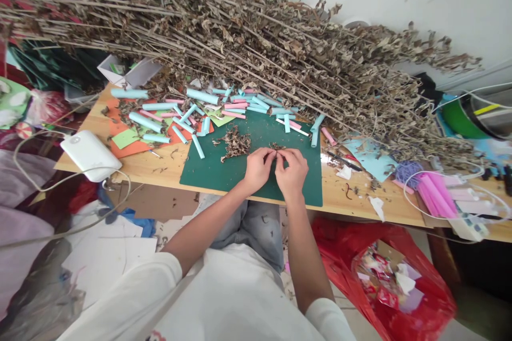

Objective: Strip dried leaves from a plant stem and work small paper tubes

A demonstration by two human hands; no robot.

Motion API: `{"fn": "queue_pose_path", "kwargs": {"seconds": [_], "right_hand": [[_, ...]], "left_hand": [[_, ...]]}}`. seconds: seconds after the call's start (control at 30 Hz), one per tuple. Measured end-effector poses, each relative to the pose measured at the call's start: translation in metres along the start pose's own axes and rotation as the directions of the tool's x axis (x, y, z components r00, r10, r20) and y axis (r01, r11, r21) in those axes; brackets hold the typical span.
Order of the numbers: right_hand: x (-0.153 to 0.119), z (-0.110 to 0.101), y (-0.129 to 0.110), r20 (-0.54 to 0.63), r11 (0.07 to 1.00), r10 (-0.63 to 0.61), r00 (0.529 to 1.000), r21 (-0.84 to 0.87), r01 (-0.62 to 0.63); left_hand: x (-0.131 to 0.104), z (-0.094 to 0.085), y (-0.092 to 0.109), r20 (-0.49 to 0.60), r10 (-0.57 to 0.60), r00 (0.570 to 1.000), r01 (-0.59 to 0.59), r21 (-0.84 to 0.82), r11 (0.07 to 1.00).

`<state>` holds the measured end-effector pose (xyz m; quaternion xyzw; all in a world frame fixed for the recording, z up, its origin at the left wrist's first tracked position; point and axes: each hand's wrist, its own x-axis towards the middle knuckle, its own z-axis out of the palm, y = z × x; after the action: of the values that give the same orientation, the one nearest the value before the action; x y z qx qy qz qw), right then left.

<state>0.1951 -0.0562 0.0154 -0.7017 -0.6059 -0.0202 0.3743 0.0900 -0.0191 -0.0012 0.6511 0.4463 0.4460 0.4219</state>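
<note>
Both hands meet fingertip to fingertip over a green cutting mat (pixel 208 173). My left hand (pixel 258 168) is closed in a pinch. My right hand (pixel 291 167) pinches too, its fingertips touching those of the left. Whatever lies between the fingers is too small to make out. Just beyond the fingertips is a small bit of dried leaf (pixel 277 146). A loose heap of brown dried leaves (pixel 237 143) rests on the mat to the left of my hands. Behind it lie several rolled blue paper tubes (pixel 202 96) and thinner pink paper tubes (pixel 234 113).
A large pile of dried leafy stalks (pixel 248 42) spans the back of the wooden table (pixel 160 175). A white power bank (pixel 91 154) with a cable sits left. Purple yarn (pixel 408 171) and pink paper rolls (pixel 436 194) lie right. A red rubbish bag (pixel 434 287) stands below.
</note>
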Motion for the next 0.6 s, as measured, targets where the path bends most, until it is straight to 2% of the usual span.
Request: {"fn": "queue_pose_path", "kwargs": {"seconds": [0.13, 0.27, 0.47, 0.6], "right_hand": [[0.001, -0.0009, 0.0015, -0.023, 0.999, 0.036, 0.999, 0.012, -0.036], [0.0033, -0.0027, 0.0049, 0.002, 0.996, 0.085, 0.996, 0.031, -0.085], [0.0012, -0.0032, 0.0055, 0.011, 0.996, 0.014, 1.0, 0.09, -0.015], [-0.0008, -0.0013, 0.0059, -0.015, 0.998, -0.057, 0.998, 0.013, 0.058]], "left_hand": [[-0.0002, 0.0002, -0.002, 0.017, 0.02, 1.0, -0.02, 0.001, 1.0], [0.0003, 0.0011, -0.0066, 0.017, -0.005, 1.0, 0.006, -0.032, 0.999], [0.001, 0.0013, -0.0066, 0.03, 0.005, 1.0, -0.005, -0.012, 1.0], [0.001, 0.0008, -0.0043, 0.033, 0.01, 0.999, -0.009, -0.005, 1.0]]}}
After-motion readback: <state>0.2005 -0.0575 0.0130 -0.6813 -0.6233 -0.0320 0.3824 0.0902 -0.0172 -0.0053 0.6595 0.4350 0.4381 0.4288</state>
